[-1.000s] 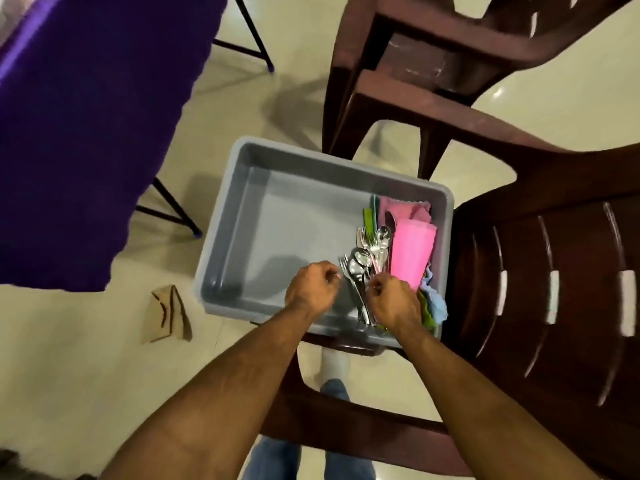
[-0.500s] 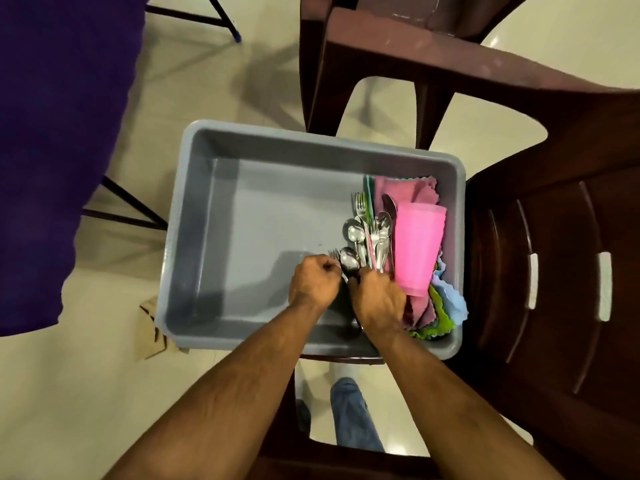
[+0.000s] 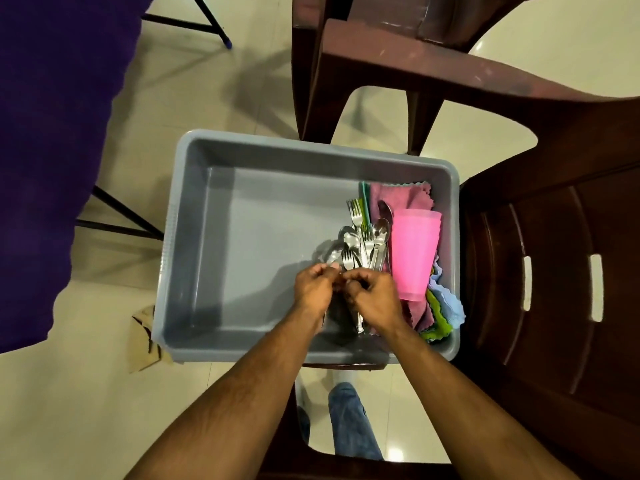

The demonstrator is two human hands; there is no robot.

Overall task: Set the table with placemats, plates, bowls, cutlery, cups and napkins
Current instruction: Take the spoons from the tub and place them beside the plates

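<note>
Since a second ago your view has swung down and closer, so the grey tub (image 3: 194, 237) now fills the middle of the frame and less of the purple-covered table (image 3: 52, 133) shows at the left. Your hands have drawn together: your left hand (image 3: 313, 287) and right hand (image 3: 372, 297) now meet knuckle to knuckle over the handle ends of the cutlery (image 3: 362, 237), fingers of both curled in and pinching at the forks and spoons; exactly which pieces each hand grips you cannot tell from here. The tub rests on the seat of a dark brown chair (image 3: 554, 271). Inside it, everything sits along the right wall: the cutlery bundle, just beside it a stack of pink cups (image 3: 414, 254) lying on its side, and beneath them folded napkins (image 3: 398, 195) in pink, green and blue
</note>
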